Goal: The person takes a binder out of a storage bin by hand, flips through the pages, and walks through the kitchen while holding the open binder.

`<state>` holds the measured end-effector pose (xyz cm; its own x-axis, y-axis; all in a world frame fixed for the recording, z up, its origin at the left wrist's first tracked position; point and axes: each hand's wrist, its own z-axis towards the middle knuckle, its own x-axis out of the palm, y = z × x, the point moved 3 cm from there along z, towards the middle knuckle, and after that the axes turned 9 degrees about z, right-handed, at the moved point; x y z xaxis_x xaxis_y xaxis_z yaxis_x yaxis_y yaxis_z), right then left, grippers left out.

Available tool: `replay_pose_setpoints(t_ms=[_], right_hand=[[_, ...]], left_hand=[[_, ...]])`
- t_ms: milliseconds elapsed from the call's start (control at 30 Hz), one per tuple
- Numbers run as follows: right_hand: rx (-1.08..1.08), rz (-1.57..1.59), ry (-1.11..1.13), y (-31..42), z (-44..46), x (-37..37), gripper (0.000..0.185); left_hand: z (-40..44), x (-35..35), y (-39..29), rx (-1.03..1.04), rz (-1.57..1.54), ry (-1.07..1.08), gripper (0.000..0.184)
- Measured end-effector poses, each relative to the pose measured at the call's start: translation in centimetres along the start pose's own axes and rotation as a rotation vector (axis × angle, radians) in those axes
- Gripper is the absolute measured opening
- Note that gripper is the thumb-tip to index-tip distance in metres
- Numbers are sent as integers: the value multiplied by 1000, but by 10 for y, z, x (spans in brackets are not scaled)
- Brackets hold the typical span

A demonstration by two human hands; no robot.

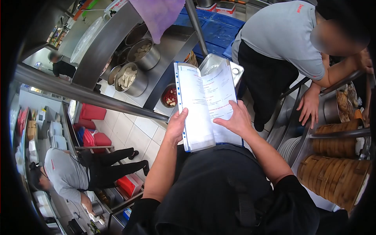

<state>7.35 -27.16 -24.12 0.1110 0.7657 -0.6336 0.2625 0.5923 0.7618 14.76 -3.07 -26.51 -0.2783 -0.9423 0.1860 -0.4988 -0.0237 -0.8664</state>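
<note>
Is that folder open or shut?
Open: the folder shows two printed pages side by side, left hand at its edge, right hand over one page.

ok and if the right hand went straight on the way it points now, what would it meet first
Most likely the right page of the open folder: the right hand lies over its edge, though how closely it touches the sheet is hard to tell.

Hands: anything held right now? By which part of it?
Yes, an open folder of printed pages. The left hand holds its left edge; the right hand is at the right page, near the outer edge, grip unclear.
</note>
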Motion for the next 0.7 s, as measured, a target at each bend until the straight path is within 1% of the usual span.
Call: replay_pose_setpoints(t_ms=[133, 333, 433, 533, 633, 700], right_hand=[[3, 28, -22, -10, 1, 0, 95], [-57, 157, -109, -36, 9, 4, 75], [-36, 173, -121, -38, 13, 4, 70], [-72, 132, -85, -24, 9, 7, 73], [-71, 39, -20, 0, 4, 8, 79], [-64, -26, 28, 7, 4, 13, 87]], left_hand=[[-7, -8, -6, 16, 15, -53, 40], [-7, -18, -2, 14, -2, -57, 39], [-6, -20, 0, -6, -2, -35, 38], [-1, -13, 5, -47, -24, -3, 38], [3, -1, 8, -65, -60, 38, 39], [6, 9, 10, -71, -86, 67, 40]])
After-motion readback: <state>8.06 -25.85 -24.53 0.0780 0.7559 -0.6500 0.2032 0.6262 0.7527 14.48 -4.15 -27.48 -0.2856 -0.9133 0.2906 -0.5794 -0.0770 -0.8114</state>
